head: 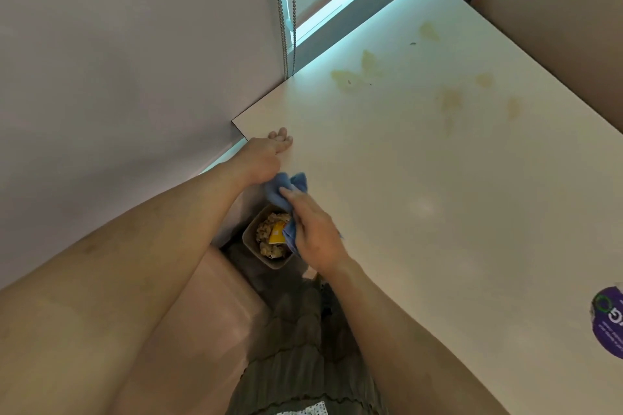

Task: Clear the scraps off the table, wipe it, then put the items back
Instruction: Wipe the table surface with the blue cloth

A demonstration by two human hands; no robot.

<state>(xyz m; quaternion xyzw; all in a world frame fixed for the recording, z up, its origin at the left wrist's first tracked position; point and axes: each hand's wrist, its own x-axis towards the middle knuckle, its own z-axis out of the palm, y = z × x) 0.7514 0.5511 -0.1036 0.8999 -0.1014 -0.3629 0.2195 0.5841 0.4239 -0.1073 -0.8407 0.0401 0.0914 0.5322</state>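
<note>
A white table (421, 178) fills the right half of the view, with yellowish stains (448, 101) across its far part. My right hand (313, 229) grips a blue cloth (286, 187) at the table's near left edge. My left hand (266, 155) rests flat on the table's left corner, fingers spread on the surface. Below the edge, on the floor, stands a small brown bin (251, 241) holding crumpled scraps and a yellow wrapper (277, 234). The cloth hangs partly over the bin.
A grey wall (118, 61) closes the left side. A beaded blind chain (286, 10) hangs by the window at the table's back corner. A purple round item (608, 320) lies at the table's right edge. A brown surface (556, 17) borders the far right.
</note>
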